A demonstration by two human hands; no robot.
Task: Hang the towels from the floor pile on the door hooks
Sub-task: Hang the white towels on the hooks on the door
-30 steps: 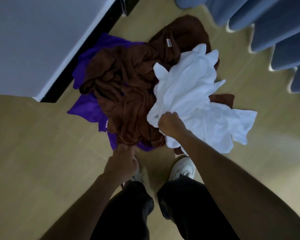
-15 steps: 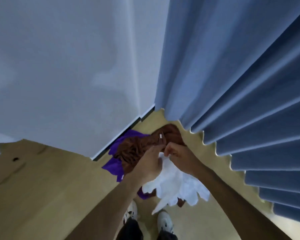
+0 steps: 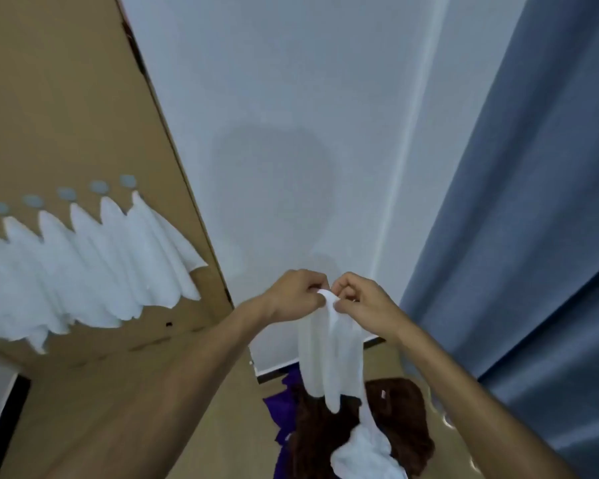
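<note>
White wall (image 3: 291,98) and blue curtain (image 3: 533,202) fill the background. Both hands, left hand (image 3: 293,294) and right hand (image 3: 363,300), pinch the top edge of a white towel (image 3: 329,354), their grip clamped on it above the floor pile (image 3: 395,423). Other white towels (image 3: 94,267) hang on the door hooks (image 3: 99,187).

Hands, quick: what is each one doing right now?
Left hand: closed, pinching the top of the white towel.
Right hand: closed, pinching the same towel.

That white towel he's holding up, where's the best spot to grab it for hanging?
At its top edge, from above, where the left hand and right hand pinch the white towel. The rest hangs down limp and long.
</note>
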